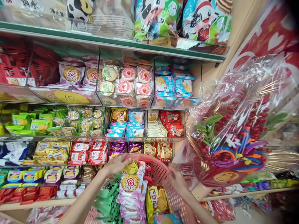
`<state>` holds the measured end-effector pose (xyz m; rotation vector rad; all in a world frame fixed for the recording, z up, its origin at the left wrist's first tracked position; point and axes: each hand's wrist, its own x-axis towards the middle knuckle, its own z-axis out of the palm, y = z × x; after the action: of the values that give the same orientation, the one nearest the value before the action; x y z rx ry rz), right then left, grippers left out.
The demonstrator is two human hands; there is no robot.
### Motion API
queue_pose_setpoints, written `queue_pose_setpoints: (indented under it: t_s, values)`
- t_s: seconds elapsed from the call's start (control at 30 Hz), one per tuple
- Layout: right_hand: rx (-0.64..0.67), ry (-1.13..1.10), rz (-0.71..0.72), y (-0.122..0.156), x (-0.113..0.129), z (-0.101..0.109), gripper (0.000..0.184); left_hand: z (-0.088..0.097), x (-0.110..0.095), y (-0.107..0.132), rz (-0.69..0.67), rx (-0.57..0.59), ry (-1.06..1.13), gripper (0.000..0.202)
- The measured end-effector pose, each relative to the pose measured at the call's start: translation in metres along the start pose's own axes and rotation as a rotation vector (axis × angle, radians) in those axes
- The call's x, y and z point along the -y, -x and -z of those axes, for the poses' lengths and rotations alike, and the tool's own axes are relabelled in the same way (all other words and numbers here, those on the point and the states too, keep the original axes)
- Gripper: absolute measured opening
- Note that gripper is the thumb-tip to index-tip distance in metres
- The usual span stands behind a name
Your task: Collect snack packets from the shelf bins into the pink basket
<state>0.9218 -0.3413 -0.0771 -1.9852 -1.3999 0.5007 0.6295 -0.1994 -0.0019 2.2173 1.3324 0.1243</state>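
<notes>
A pink perforated plastic basket [161, 169] is in the lower middle of the view, tilted so its inside faces me. My left hand [118, 165] is closed on its far left rim, and my right hand [177, 180] grips the rim on the right. Inside lie green snack packets [108, 199], a stack of pink-and-white cracker packets [131, 188], a yellow biscuit packet [158, 200], a red packet [147, 171] and a blue packet [168, 217]. The undersides of both hands' grips are hidden by the basket.
Ahead stand shelves [70, 202] with clear dividers, filled with wrapped snacks. Red packets [88, 152] and purple packets [126, 147] sit just behind the basket. On the right, a plastic-wrapped decoration [229, 137] with red berries juts out close to my right hand.
</notes>
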Motion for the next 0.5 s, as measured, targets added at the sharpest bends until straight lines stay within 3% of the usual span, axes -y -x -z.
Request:
queue_pose_setpoints:
  t_s: [0.1,0.33,0.5]
  values:
    - [-0.007,0.033,-0.014,0.001,0.001,0.0,0.034,-0.002,-0.003,-0.005,0.028,-0.008,-0.056,0.071]
    - [-0.057,0.103,-0.052,0.008,0.013,-0.004,0.035,-0.004,-0.008,-0.025,-0.018,-0.016,-0.162,0.047]
    - [-0.062,0.138,-0.097,0.015,0.019,-0.002,0.043,-0.014,-0.004,-0.035,0.013,-0.03,-0.132,0.051]
